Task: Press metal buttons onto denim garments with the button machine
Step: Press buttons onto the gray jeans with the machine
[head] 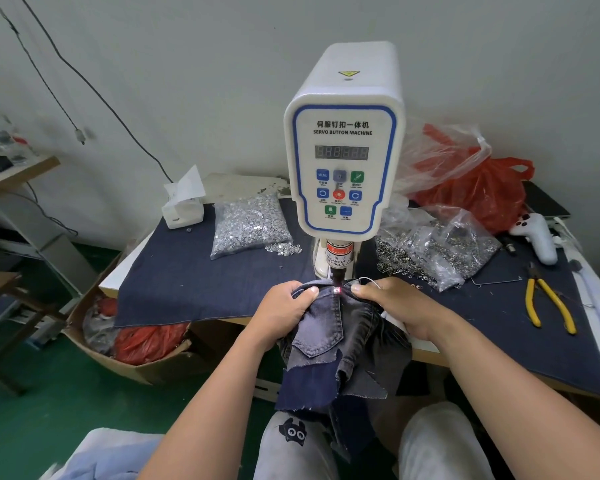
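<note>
1. Denim garment [329, 320] is lying under the button machine [343, 140] ram, red laser dot on its waistband.
2. Left hand [284, 306] and right hand [392, 306] are pinching it taut.
3. Thumbs are sitting near the ram; slack cloth risks a misplaced button.

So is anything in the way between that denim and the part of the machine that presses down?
Nothing visible. The blue denim garment lies directly under the white button machine's black press head, a red light spot marking the waistband. The left hand and right hand grip the fabric on either side, thumbs close by.
</note>
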